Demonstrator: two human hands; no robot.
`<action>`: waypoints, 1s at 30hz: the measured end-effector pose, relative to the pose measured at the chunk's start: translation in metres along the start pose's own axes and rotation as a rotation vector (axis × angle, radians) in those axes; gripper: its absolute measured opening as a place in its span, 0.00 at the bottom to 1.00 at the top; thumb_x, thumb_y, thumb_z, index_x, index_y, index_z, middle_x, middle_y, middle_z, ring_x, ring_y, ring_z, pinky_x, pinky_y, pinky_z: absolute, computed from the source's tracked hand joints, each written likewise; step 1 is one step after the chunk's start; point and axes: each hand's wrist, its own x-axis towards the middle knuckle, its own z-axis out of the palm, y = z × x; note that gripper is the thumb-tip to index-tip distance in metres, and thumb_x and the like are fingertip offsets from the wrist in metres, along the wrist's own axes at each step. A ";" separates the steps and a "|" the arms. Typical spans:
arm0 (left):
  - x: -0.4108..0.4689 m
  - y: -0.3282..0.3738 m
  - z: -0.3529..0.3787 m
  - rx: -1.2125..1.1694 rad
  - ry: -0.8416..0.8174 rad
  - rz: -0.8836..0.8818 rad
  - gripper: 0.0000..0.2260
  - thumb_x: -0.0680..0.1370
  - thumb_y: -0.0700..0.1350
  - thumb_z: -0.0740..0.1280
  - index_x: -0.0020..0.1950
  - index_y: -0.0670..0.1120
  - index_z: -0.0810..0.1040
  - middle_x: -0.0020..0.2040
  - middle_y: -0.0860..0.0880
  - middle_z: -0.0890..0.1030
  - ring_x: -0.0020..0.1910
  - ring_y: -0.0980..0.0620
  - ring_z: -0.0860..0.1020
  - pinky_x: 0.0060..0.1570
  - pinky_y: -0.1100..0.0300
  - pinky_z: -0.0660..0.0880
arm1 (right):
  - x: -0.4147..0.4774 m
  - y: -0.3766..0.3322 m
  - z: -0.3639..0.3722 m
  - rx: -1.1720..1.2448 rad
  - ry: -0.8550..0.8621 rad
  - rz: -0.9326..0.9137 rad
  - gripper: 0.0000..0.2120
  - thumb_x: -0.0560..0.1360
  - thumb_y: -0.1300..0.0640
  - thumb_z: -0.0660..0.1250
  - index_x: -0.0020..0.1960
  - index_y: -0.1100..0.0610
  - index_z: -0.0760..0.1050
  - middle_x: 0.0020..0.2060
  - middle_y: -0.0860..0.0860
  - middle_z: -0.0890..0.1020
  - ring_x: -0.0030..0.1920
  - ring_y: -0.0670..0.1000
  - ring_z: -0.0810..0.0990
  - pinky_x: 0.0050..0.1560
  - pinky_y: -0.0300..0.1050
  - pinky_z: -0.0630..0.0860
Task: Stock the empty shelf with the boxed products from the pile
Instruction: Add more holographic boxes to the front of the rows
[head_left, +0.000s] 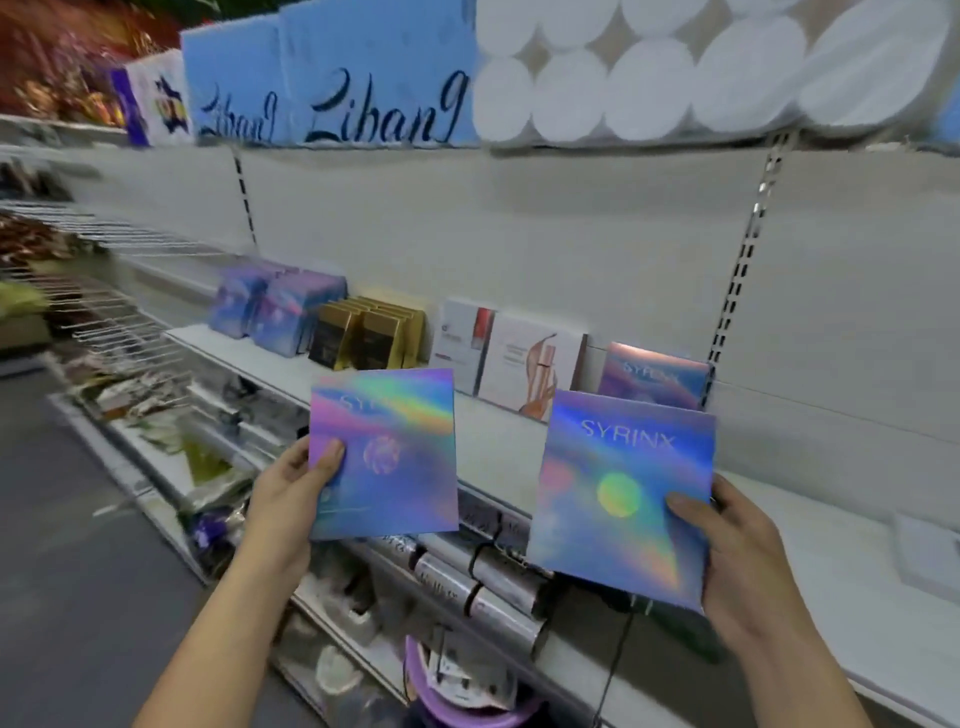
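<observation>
Hovering just before the shelf (810, 525), the left hand (291, 493) pinches the left box (395, 457) and the right hand (737, 545) the right box (618, 499) by their lower outer edges; both look light, stiff and slick, so thumb-over-edge grips suit.

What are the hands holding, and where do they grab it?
The left hand holds the left shiny box by its left edge; the right hand holds the right shiny box by its right edge.
</observation>
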 end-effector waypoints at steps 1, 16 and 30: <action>0.007 0.005 -0.020 -0.007 0.012 0.000 0.06 0.80 0.43 0.68 0.55 0.46 0.82 0.49 0.45 0.87 0.39 0.51 0.85 0.39 0.58 0.82 | 0.001 0.008 0.022 -0.002 -0.020 -0.003 0.13 0.76 0.69 0.66 0.59 0.60 0.80 0.54 0.56 0.86 0.50 0.58 0.85 0.52 0.60 0.81; 0.115 0.039 -0.249 0.014 0.284 0.027 0.07 0.80 0.42 0.68 0.57 0.45 0.81 0.47 0.48 0.88 0.38 0.53 0.85 0.33 0.59 0.82 | 0.060 0.126 0.301 -0.026 -0.279 0.048 0.14 0.68 0.57 0.74 0.54 0.55 0.82 0.54 0.54 0.87 0.49 0.55 0.85 0.50 0.54 0.83; 0.362 0.060 -0.336 0.092 0.349 0.074 0.06 0.79 0.43 0.69 0.56 0.45 0.82 0.48 0.48 0.88 0.39 0.52 0.85 0.42 0.55 0.81 | 0.223 0.229 0.519 0.102 -0.329 0.131 0.18 0.67 0.60 0.73 0.56 0.55 0.79 0.49 0.50 0.88 0.47 0.50 0.87 0.48 0.50 0.84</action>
